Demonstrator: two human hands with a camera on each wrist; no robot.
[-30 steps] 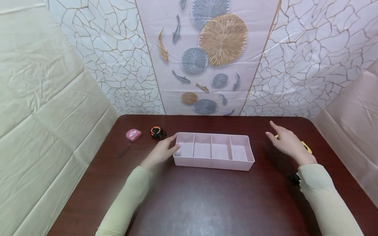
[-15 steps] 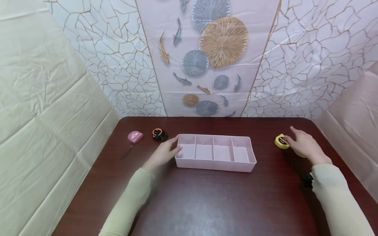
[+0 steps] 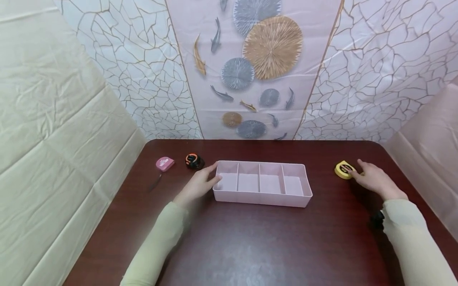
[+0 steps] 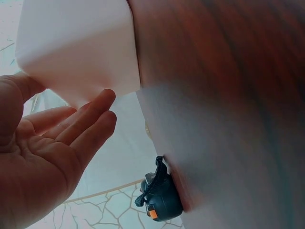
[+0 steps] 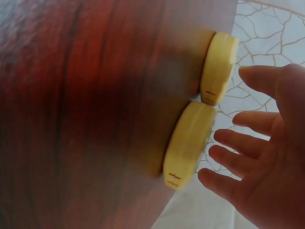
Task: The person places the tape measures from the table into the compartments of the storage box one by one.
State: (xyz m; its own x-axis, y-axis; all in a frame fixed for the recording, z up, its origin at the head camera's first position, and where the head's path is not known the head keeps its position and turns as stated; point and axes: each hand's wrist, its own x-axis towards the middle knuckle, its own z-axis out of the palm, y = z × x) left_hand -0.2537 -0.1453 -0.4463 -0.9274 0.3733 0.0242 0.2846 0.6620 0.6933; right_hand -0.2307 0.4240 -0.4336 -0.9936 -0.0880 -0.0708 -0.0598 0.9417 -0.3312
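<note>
A light pink divided storage box (image 3: 262,198) stands on the table. My left hand (image 3: 196,186) holds its left end, thumb over the rim and fingers against the outer wall (image 4: 90,52). My right hand (image 3: 377,182) hovers with spread fingers above two yellow tape measures, touching neither as far as I can see. One tape measure (image 3: 343,170) shows in front of the thumb; the other (image 5: 190,145) appears in the right wrist view beside it, mostly hidden under the hand in the head view.
Left of the box lie a black and orange tape measure (image 3: 194,161) and a pink tape measure (image 3: 164,163) with a dark strap (image 3: 155,182). A black object (image 3: 377,219) shows by the right wrist. Patterned cloth (image 3: 247,71) hangs behind the table (image 3: 243,246).
My right hand has moved right and come down toward the yellow tape measures, uncovering one of them. My left hand has stayed at the box's left end.
</note>
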